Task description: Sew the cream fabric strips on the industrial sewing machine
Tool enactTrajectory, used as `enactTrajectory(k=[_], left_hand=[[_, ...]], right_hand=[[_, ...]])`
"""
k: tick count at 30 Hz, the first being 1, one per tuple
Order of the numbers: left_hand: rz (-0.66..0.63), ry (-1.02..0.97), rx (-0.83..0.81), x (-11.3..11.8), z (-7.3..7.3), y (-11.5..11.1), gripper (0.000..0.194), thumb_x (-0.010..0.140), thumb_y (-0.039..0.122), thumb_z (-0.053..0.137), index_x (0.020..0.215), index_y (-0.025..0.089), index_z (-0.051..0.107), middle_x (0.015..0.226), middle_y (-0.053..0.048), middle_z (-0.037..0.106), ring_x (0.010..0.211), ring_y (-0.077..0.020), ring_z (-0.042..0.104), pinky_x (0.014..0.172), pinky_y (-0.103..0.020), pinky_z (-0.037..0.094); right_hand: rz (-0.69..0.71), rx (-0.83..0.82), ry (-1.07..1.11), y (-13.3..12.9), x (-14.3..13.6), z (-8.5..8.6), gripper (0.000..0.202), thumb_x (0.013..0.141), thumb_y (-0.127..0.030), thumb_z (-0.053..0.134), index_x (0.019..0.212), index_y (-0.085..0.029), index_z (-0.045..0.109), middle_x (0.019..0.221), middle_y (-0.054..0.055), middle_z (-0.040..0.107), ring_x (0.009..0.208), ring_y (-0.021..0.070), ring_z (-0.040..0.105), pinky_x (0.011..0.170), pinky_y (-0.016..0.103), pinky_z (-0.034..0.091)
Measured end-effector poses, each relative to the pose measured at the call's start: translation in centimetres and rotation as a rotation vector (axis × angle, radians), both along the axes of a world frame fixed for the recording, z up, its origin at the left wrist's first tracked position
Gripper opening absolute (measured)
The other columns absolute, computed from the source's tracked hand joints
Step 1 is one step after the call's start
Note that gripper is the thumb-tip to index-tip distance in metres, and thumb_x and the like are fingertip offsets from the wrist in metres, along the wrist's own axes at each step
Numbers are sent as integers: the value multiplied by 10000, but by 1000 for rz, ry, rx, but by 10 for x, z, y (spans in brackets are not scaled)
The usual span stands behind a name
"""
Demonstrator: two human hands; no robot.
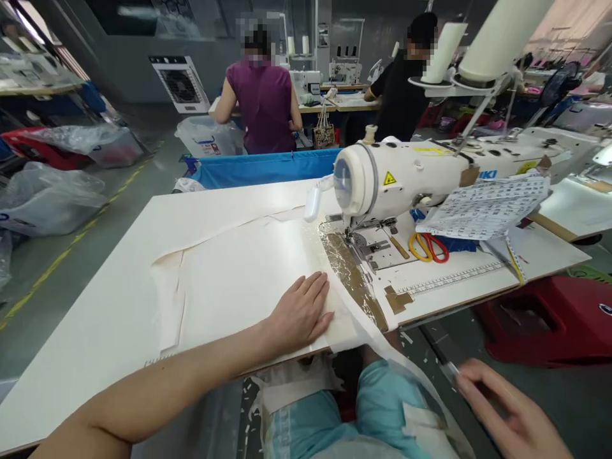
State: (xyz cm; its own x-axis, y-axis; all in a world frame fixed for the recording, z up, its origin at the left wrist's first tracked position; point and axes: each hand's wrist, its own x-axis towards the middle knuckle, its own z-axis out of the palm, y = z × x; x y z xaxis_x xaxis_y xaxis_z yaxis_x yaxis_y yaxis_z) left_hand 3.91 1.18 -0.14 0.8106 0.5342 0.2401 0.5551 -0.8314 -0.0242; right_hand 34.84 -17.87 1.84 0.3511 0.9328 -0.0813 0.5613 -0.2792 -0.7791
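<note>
My left hand (pixel 302 311) lies flat on a cream cloth panel (pixel 342 328), fingers together and stretched toward the sewing machine (pixel 387 178). A pale strip of the cloth (pixel 377 341) runs past the machine's needle plate and drops over the table edge onto my lap. Low on the right, off the table, my right hand (pixel 514 408) is closed on a slim tool (pixel 447 366), dark with a pale metallic part; motion blurs it, so its kind is unclear. Scissors (pixel 428 247) with one yellow and one red handle rest beside the needle area.
A printed paper sheet (pixel 485 207) hangs on the machine arm. A ruler tape (pixel 454 278) is stuck along the table (pixel 105 306). Thread cones (pixel 502 38) stand above. A red stool (pixel 549 325) is at right. Two people sit at machines ahead.
</note>
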Motion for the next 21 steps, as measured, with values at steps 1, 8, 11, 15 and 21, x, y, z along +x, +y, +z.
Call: enactTrajectory(k=[1, 8, 11, 15, 21], left_hand=[[-9, -14, -8, -1, -2, 1, 543, 1011, 389, 372, 1355, -8, 514, 1445, -246, 497, 1361, -353, 458, 1094, -488, 400], [-20, -117, -14, -6, -5, 5, 487, 1013, 338, 357, 1305, -4, 541, 1365, -239, 566, 1264, -319, 541, 1058, -444, 433], [-15, -126, -48, -5, -4, 5, 494, 993, 334, 395, 1309, -22, 524, 1351, -253, 560, 1249, -333, 532, 1057, -455, 423], [-11, -124, -76, -4, -4, 4, 504, 989, 332, 382, 1337, -16, 491, 1365, -265, 544, 1280, -345, 497, 1064, -483, 398], [0, -124, -29, -5, -9, 3, 520, 998, 329, 345, 1333, -37, 500, 1378, -281, 536, 1321, -367, 475, 1081, -498, 377]], right_hand=[[53, 47, -30, 19, -20, 6, 307, 839, -576, 592, 785, -281, 659, 802, 73, 684, 740, 236, 627, 624, 306, 486], [361, 222, -362, 150, -128, 8, 247, 978, -343, 375, 1003, -214, 584, 791, 40, 690, 618, 173, 608, 584, 268, 392], [395, 185, -515, 179, -138, 3, 248, 967, -273, 362, 1055, -189, 579, 803, 62, 713, 681, 204, 657, 589, 271, 370], [425, 129, -617, 193, -145, 1, 262, 972, -246, 365, 1112, -177, 575, 791, 69, 725, 693, 214, 676, 576, 273, 353], [437, 113, -629, 197, -148, -2, 235, 971, -234, 375, 1076, -183, 578, 821, 73, 731, 707, 227, 687, 589, 282, 352]])
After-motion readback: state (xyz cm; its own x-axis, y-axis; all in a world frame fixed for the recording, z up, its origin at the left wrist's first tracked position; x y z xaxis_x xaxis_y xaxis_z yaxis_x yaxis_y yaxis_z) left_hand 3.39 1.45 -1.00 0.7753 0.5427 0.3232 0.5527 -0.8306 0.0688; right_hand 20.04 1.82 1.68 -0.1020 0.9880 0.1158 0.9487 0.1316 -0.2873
